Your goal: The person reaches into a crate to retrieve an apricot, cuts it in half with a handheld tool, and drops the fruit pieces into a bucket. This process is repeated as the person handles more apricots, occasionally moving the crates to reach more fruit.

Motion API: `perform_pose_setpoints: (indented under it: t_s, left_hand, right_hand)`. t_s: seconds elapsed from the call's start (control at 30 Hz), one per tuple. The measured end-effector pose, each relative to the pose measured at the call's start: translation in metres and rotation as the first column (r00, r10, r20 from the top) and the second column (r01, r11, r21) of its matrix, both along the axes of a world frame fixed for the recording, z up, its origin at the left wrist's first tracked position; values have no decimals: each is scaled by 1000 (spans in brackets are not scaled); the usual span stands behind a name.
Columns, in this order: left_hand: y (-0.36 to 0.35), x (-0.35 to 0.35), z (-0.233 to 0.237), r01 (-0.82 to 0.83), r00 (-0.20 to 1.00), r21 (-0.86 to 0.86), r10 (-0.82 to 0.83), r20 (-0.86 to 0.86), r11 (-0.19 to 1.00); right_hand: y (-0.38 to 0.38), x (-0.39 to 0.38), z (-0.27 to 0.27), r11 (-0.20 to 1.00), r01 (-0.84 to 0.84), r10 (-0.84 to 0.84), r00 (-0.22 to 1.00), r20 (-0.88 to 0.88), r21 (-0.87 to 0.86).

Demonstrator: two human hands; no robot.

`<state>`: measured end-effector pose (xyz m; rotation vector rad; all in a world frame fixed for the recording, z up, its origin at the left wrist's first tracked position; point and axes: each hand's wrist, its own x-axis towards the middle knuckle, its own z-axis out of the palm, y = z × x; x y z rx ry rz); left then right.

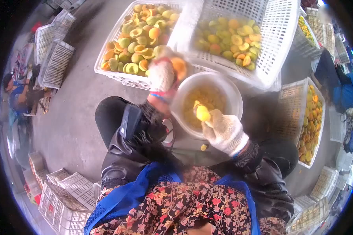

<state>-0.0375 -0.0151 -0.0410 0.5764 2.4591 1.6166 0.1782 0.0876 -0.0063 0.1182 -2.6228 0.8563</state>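
Note:
My left hand (162,76), in a white knitted glove and blurred, is between the left basket and the bucket. An orange apricot half (179,68) is at its fingers. My right hand (224,131), gloved too, is closed on a yellow-ended tool (202,111) over the white bucket (239,94). Small yellowish pieces (211,96) lie in the bucket. Halved green and orange apricots (135,45) fill the left white basket (102,53). More fruit (227,37) lies in the tilted white basket (276,31) behind the bucket.
A white basket of orange fruit (312,125) stands at the right. Empty crates (57,64) are stacked at the far left, others (64,196) at the lower left. People (21,94) sit at the left and right edges. One small piece (203,147) lies below the bucket.

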Motion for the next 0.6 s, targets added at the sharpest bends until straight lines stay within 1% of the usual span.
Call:
perform_pose_setpoints:
  t_s: [0.03,0.07,0.1,0.17,0.2,0.23,0.27,0.3,0.33,0.37,0.4,0.43,0.47,0.5,0.53,0.57,0.6]
  left_hand:
    - [-11,-11,14,-242,871,-611,-108,-479,754]
    - [-14,-42,11,-277,878,-486,12,-479,829]
    - [-16,-76,4,-306,880,-350,123,-459,886]
    - [-29,-108,-19,-320,748,-576,-172,-640,752]
    - [-41,-132,-57,-339,729,-483,-99,-677,808]
    - [-41,-143,-90,-352,715,-390,-24,-699,851]
    - [-17,-103,-53,-387,759,-309,109,-642,869]
    - [0,-59,-5,-434,788,-234,241,-566,870]
    - [10,-48,2,-368,789,-153,221,-574,917]
    - [20,-37,8,-285,775,-75,184,-604,955]
    - [34,-26,12,-113,798,36,112,-592,993]
    - [49,-16,17,58,807,152,43,-589,987]
    - [61,-8,20,241,856,150,-137,-499,959]
    - [78,8,32,348,851,96,-271,-449,933]
    - [101,27,35,381,913,239,-321,-253,893]
    - [132,11,4,455,831,-8,-428,-356,890]
    - [150,37,61,425,857,-434,-507,-88,794]
  right_hand:
    - [4,3,-2,993,81,-95,980,174,85]
    - [6,4,-4,971,150,-206,919,335,184]
    - [7,6,-14,969,160,-216,917,335,187]
    - [16,17,-37,945,162,-300,775,556,284]
    - [13,17,-22,938,238,-339,781,525,251]
    - [14,20,-19,931,266,-346,861,373,250]
    - [13,20,-9,925,302,-366,867,337,229]
    - [13,19,0,920,332,-383,875,296,209]
    - [13,20,4,909,358,-410,860,302,215]
    - [12,21,7,917,357,-397,856,330,177]
    - [13,22,8,925,353,-379,855,353,139]
    - [16,24,2,920,365,-392,850,351,142]
    - [17,28,-10,937,284,-343,850,399,202]
    - [19,33,-18,947,194,-294,844,449,257]
    - [19,41,-19,915,111,-305,819,486,387]
    - [15,48,-24,915,109,-305,819,487,390]
    - [11,52,-31,918,146,-318,828,461,370]
